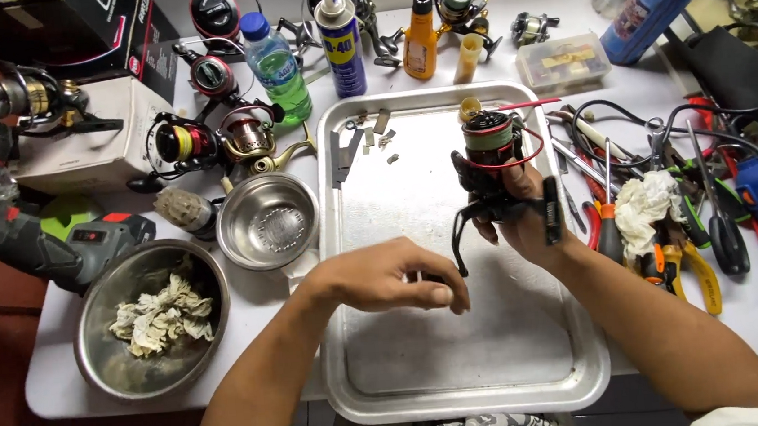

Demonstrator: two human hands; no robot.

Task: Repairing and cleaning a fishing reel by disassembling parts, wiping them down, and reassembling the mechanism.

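Holding 1 black fishing reel [495, 172] in right hand [524, 220] grip | left hand [389, 277] pinching its handle | 1 tray [366, 385] | 2 steel bowls [112, 369]

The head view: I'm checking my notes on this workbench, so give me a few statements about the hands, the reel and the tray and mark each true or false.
1. The right hand holds a black fishing reel above the metal tray. True.
2. The left hand rests inside the big steel bowl. False: it is over the tray, fingers curled near the reel's handle; whether they touch it cannot be told.
3. The big steel bowl holds crumpled rags. True.
4. The small steel bowl sits inside the tray. False: it stands on the table just left of the tray.
5. A green-tinted water bottle with a blue cap stands behind the tray. True.
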